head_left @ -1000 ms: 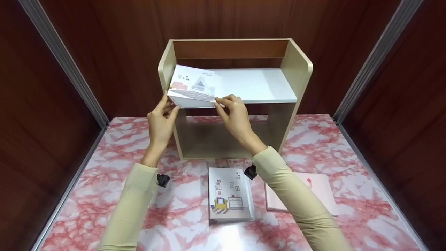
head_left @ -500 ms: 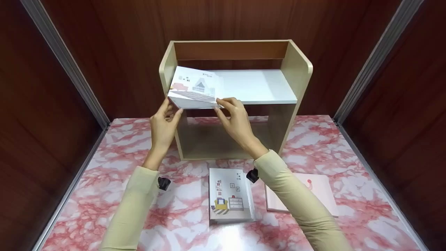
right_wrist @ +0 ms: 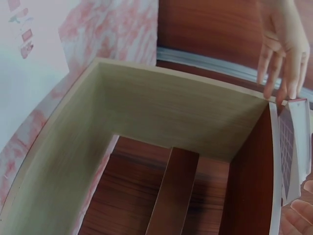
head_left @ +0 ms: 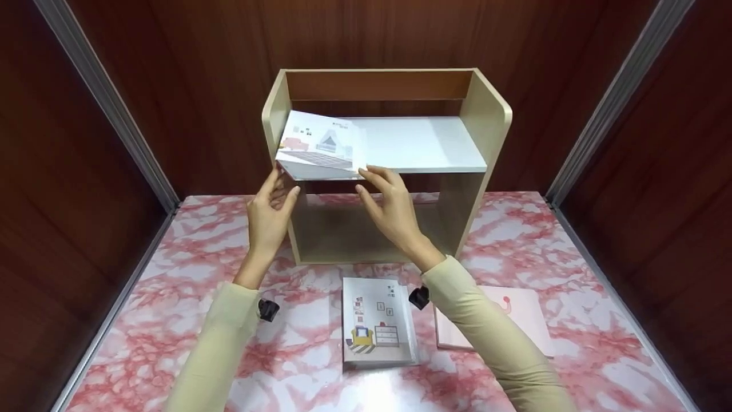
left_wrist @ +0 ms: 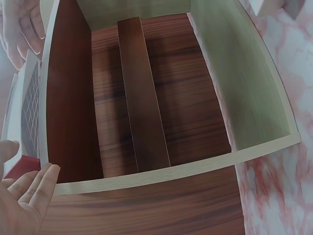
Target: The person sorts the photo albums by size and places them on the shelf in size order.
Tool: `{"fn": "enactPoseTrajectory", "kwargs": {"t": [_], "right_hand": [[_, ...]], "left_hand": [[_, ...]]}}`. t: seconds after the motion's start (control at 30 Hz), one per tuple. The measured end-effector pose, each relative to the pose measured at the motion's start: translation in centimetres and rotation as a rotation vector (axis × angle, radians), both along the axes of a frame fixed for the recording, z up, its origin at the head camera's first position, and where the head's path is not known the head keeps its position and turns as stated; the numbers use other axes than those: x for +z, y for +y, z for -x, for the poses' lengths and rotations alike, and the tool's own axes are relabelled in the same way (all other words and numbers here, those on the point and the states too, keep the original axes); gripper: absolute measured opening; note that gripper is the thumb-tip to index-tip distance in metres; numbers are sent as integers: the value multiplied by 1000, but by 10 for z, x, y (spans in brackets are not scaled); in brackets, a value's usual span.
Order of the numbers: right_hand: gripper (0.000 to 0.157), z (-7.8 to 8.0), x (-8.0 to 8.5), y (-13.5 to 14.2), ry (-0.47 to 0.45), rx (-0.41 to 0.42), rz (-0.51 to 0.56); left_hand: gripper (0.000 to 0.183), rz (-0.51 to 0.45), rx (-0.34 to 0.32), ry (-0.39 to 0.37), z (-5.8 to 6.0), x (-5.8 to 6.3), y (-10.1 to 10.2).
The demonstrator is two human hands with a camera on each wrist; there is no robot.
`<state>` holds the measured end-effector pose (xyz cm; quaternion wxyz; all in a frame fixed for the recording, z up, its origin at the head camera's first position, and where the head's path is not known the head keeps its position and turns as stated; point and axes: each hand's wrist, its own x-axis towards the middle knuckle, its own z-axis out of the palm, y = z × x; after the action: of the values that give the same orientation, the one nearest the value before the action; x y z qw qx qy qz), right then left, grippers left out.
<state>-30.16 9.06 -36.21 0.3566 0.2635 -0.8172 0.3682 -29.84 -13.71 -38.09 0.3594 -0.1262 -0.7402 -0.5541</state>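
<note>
A white book [head_left: 320, 140] with a printed room scene on its cover lies on the left end of the white upper shelf [head_left: 420, 143], its lower edge at the shelf's front. At its lower left corner is my left hand [head_left: 269, 212], fingertips close to the corner and thumb spread away. My right hand [head_left: 394, 209] has its index fingertip at the lower right corner, the thumb apart below. In the left wrist view the book [left_wrist: 30, 107] shows a red spine beside the left hand [left_wrist: 29, 200]. Neither hand grips anything.
The wooden shelf unit [head_left: 500, 114] has side walls and an open lower compartment. In front, on the red-and-white marbled table [head_left: 297, 355], lie a grey illustrated book [head_left: 372, 309] and a pink book [head_left: 523, 309], partly under the right sleeve. Dark wood panels enclose the sides.
Both thumbs have come away from the book's edge and the hands have loosened, drawing slightly back toward me. The book stays at the left end of the shelf.
</note>
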Motion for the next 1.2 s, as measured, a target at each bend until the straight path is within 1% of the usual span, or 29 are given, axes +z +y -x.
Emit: {"fn": "enactPoseTrajectory", "kwargs": {"t": [0.17,0.3,0.43,0.67,0.8,0.93,1.2], "right_hand": [[31,-3,-5,4,12,1,6],[29,-4,-9,7,18,3,13],[28,-5,-13,9,16,9,22],[29,-8,-16,12,23,22,30],[30,-10,-18,13,21,28,27],[30,-11,-22,15,13,17,24],[29,-12,-29,16,-6,-4,23]], "left_hand": [[55,2,6,-7,-2,-6,0],[54,14,9,-32,-4,-9,0],[53,20,12,-39,-5,-13,-1],[50,21,12,-38,-6,-19,0],[50,17,5,-51,-8,-21,0],[51,22,-2,-70,-10,-23,1],[51,40,-17,-74,-12,-29,4]]}}
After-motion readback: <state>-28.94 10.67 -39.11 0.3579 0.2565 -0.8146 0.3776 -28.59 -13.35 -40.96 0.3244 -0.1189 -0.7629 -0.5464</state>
